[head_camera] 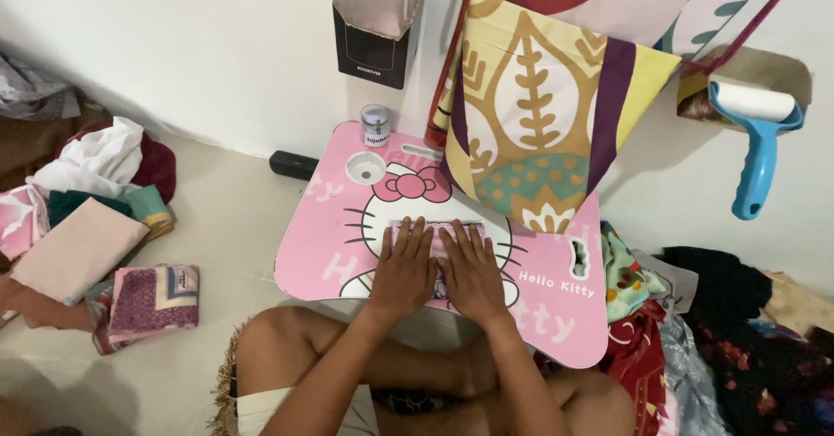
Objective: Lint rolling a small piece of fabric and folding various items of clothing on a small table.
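Your 2 hands, left hand (pixel 405 267) and right hand (pixel 470 271), lie flat, fingers spread, gripping nothing, pressing the pink cloth (pixel 432 232) under your fingertips on the pink table (pixel 321 245).

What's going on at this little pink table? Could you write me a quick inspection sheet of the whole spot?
Surface: pink lap table with a cartoon cat print, standing on a pale floor.
Job's things: small pink cloth lying flat on the table.
Grips: left hand and right hand both press flat on the cloth, fingers spread.
Clutter: small jar at the table's back edge; patterned fabric hanging over the table.
Cables: nothing seen.
Surroundings: folded clothes on one side, heaped clothes on the other, blue lint roller on the white wall.
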